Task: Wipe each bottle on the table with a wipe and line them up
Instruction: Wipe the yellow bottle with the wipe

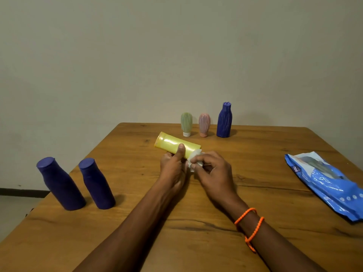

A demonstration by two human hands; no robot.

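Head view: left hand (172,165) grips the yellow bottle (172,144), held on its side above the middle of the surface (196,222), thumb over the top. Right hand (212,171) pinches a crumpled white wipe (194,160) vs. the bottle's near end. Two dark purple bottles (60,185) (97,184) stand near the left edge. By the far edge, in a row: green bottle (186,123), pink bottle (204,124), blue bottle (224,120). Blue wipes pack (330,183) lies at the right edge. Orange cord bracelet (250,226) on the right wrist.
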